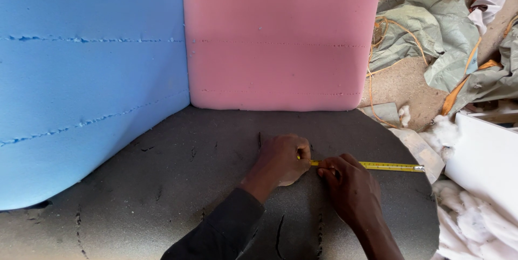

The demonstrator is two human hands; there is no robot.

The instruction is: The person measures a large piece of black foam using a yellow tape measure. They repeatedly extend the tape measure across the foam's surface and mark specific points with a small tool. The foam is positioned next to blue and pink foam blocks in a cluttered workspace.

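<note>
Left hand (280, 158) pins the tape-measure case; right hand (348, 184) pinches the yellow tape measure (388, 166) blade flat on grey foam (162, 184). Blade thin, springy, probably slippery; best gripped near the case.

My left grip (281, 158) presses down on the grey foam sheet (162, 184), closed around the case end of a yellow tape measure (377, 166). My right grip (348, 184) sits just beside it, pinching the tape flat against the grey foam. The tape runs out to the sheet's right edge. Behind the sheet stand a pink foam block (280, 39) and a blue foam block (86, 76).
</note>
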